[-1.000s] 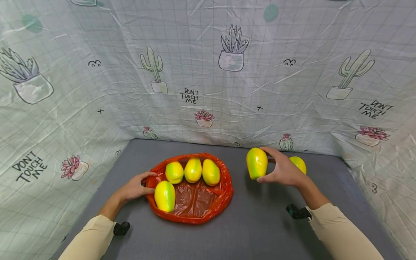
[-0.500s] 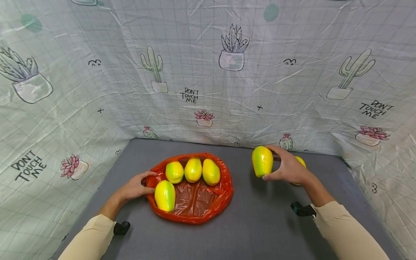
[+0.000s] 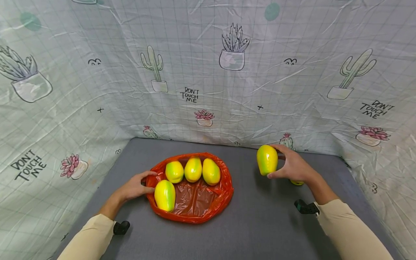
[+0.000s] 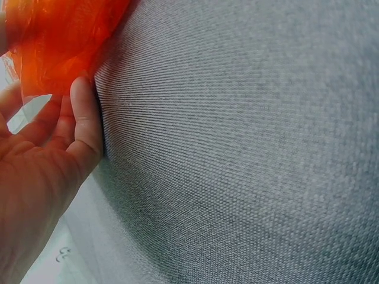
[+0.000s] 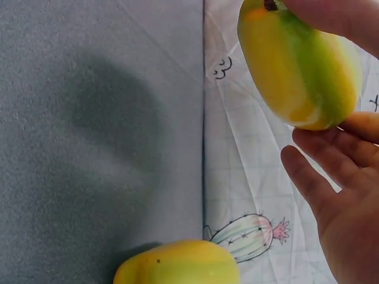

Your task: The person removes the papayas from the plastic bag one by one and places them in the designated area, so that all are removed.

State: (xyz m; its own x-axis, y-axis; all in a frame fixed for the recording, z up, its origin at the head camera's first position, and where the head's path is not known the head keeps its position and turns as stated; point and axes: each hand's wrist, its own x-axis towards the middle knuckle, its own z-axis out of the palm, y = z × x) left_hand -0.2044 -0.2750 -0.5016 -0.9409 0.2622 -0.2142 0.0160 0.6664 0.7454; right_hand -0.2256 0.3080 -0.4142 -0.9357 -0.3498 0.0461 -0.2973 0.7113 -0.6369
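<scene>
My right hand (image 3: 294, 167) pinches a yellow-green mango (image 3: 267, 160) between thumb and fingers, holding it above the grey table. The mango (image 5: 302, 68) shows a brown stem end beside the thumb in the right wrist view. Another mango (image 3: 297, 182) lies behind that hand, mostly hidden in the head view. On the left, my left hand (image 3: 134, 186) holds the rim of a red plastic bag (image 3: 195, 218), which is spread wide. Inside, three mangoes (image 3: 193, 169) line the back and one mango (image 3: 165, 196) lies by my left fingers. The plastic bag (image 4: 65, 47) hangs over these fingertips in the left wrist view.
A grey cloth-covered table (image 3: 247, 231) lies under everything. A pale curtain (image 3: 208, 72) printed with cacti encloses its back and sides. Black straps or mounts (image 3: 306, 207) stick out at both wrists.
My right hand has moved right and slightly away with the mango, covering more of the mango behind it. My left hand and the bag have stayed in place.
</scene>
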